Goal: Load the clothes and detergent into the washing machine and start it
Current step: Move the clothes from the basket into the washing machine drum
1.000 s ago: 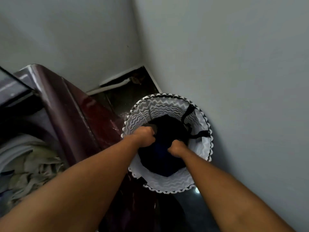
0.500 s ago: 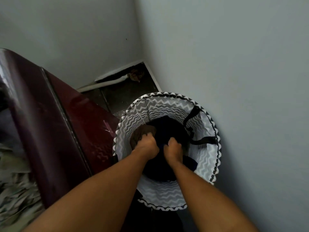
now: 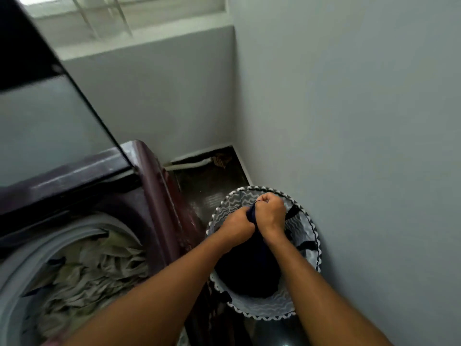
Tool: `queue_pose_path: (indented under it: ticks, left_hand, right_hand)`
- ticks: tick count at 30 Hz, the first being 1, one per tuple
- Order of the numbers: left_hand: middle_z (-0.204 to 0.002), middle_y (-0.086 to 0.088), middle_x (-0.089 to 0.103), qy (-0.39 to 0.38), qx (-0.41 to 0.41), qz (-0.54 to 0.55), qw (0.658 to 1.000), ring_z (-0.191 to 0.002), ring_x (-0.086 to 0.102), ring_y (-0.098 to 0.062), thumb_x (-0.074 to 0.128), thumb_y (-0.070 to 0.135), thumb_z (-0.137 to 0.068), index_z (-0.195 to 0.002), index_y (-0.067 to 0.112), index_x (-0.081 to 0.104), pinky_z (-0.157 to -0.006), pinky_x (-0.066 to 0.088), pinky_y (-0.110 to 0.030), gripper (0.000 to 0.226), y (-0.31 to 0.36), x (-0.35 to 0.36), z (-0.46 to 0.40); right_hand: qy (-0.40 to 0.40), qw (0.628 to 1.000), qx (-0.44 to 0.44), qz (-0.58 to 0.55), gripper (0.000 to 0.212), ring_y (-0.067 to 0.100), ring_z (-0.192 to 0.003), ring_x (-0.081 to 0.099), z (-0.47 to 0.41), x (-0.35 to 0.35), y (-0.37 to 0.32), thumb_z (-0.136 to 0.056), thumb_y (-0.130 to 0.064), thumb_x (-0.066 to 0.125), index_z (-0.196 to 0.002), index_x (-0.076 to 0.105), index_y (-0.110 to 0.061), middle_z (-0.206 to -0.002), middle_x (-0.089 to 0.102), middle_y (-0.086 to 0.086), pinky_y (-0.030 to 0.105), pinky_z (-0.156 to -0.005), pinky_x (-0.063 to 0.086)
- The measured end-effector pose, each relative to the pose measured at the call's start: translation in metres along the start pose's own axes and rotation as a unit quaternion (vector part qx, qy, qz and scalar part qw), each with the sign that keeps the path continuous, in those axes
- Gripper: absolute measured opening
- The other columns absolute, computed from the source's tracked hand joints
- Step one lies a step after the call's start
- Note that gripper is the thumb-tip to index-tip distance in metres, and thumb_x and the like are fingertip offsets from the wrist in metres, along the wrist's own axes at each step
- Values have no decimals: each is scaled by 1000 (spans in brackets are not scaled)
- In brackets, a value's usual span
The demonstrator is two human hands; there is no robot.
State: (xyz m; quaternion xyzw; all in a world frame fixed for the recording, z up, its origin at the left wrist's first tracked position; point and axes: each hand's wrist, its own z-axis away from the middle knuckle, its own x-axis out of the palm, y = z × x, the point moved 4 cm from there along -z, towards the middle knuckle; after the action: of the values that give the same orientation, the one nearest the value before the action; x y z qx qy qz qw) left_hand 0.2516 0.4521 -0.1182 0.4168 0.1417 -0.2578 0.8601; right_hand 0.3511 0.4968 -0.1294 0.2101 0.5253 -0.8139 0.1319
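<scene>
While the left hand [image 3: 237, 224] grips the dark garment [image 3: 249, 265], the right hand [image 3: 270, 212] clutches it too.

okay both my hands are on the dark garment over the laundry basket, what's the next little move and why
Probably lift the dark garment clear of the basket and swing it left to the washer drum. Both the left hand and right hand grip its top, most of it hangs inside, and the lid is up.

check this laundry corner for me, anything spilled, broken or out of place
Nothing stands out. Both hands, left and right, grip a dark garment over the zigzag laundry basket. The washing machine has its lid up with pale clothes inside. A hose lies by the wall.
</scene>
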Motion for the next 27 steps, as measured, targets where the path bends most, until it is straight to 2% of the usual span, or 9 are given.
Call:
queue_pose_path:
  ticks: [4, 6, 8, 12, 14, 16, 19, 22, 27]
  left_hand:
    - [-115, -8, 64, -154, 50, 12, 987, -105, 62, -20, 76, 5, -66, -122, 17, 54, -92, 54, -35, 61, 25, -40, 42]
    - [-107, -3, 68, -116, 74, -54, 989, -100, 65, -20, 84, 23, -59, -104, 22, 63, -88, 55, -39, 50, 31, -66, 56]
    - [-95, 0, 69, -37, 80, -96, 991, -87, 66, -18, 84, 32, -64, -95, 19, 66, -75, 56, -34, 39, 32, -97, 74]
    - [-84, -4, 67, 45, 52, -75, 995, -74, 63, -18, 83, 28, -66, -86, 13, 65, -54, 47, -29, 31, 19, -153, 115]
    - [-73, -2, 61, 65, 38, -74, 994, -63, 57, -16, 81, 24, -67, -73, 14, 59, -47, 38, -25, 26, 10, -183, 141]
    - [-68, -2, 58, 85, 27, -82, 993, -58, 53, -15, 79, 22, -70, -69, 15, 56, -45, 35, -24, 24, 5, -213, 168]
    - [-74, -4, 63, 104, 6, -114, 988, -62, 56, -15, 77, 22, -73, -71, 16, 58, -50, 38, -25, 20, -6, -260, 214]
    - [-74, -1, 62, 129, -56, -180, 974, -62, 58, -16, 76, 26, -76, -69, 17, 57, -50, 41, -26, 21, -24, -312, 262]
    - [-74, -4, 62, 206, -175, -212, 939, -64, 61, -22, 74, 28, -80, -78, 13, 64, -52, 43, -28, 18, -101, -372, 319]
  right_hand:
    - [-32, 999, 16, -29, 18, 28, -61, 47, 24, -1, -62, -80, -2, 53, -63, 58, 1, -60, 54, 7, 37, -55, 39]
    - [-43, 995, 42, -73, 21, 27, -61, 45, 36, 2, -85, -77, -2, 56, -57, 53, -3, -58, 51, 7, 41, -56, 38]
    - [-52, 986, 63, -148, 15, 24, -61, 49, 51, 9, -108, -78, 1, 57, -63, 62, -1, -61, 55, 7, 34, -52, 39]
    - [-100, 974, 15, -204, 30, 17, -66, 57, 87, 37, -159, -80, 10, 44, -77, 70, -4, -72, 64, 3, 21, -51, 49]
    - [-120, 968, 3, -221, 34, 20, -72, 59, 111, 57, -179, -80, 11, 43, -71, 70, -8, -74, 66, 2, 27, -62, 53]
    - [-135, 961, -6, -240, 36, 23, -76, 61, 136, 74, -199, -79, 9, 44, -67, 70, -12, -74, 67, 3, 35, -72, 54]
    - [-175, 944, 0, -280, 29, 23, -60, 59, 181, 96, -229, -76, 10, 46, -67, 69, -5, -61, 65, 4, 27, -54, 50]
    - [-277, 925, -6, -261, 25, 29, -67, 56, 224, 120, -251, -65, 1, 49, -80, 70, 4, -75, 65, 14, 34, -56, 47]
    - [-430, 885, -69, -165, 12, 20, -57, 61, 281, 155, -255, -92, -5, 53, -91, 63, -11, -78, 63, 8, 27, -50, 45]
